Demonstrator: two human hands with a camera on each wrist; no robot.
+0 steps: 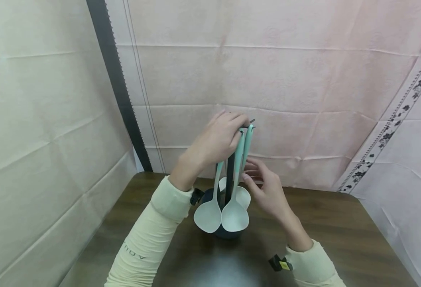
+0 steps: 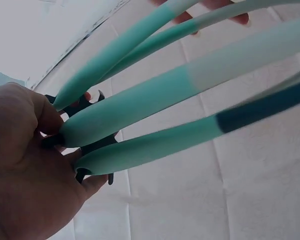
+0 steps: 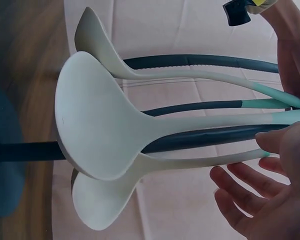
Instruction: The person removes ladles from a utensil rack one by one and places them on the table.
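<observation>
A dark utensil stand (image 1: 230,175) rises from a round base (image 3: 5,160), with several white-headed utensils with mint-green handles hanging around it. My left hand (image 1: 215,139) grips the stand's top, where dark hooks (image 2: 97,145) show beside its fingers. At the front hang a large ladle (image 1: 235,215) and another white utensil (image 1: 207,216); a white spoon-like head (image 1: 244,196) shows behind on the right. Right of the handles, my right hand (image 1: 266,191) has its fingers loosely extended. Its fingertips are close to a rear handle (image 3: 200,162); whether they touch is unclear.
The stand is on a dark brown wooden table (image 1: 303,239). Pale creased cloth (image 1: 286,79) hangs behind and at both sides. Each wrist wears a small black camera, one of them the right wrist camera (image 1: 278,263).
</observation>
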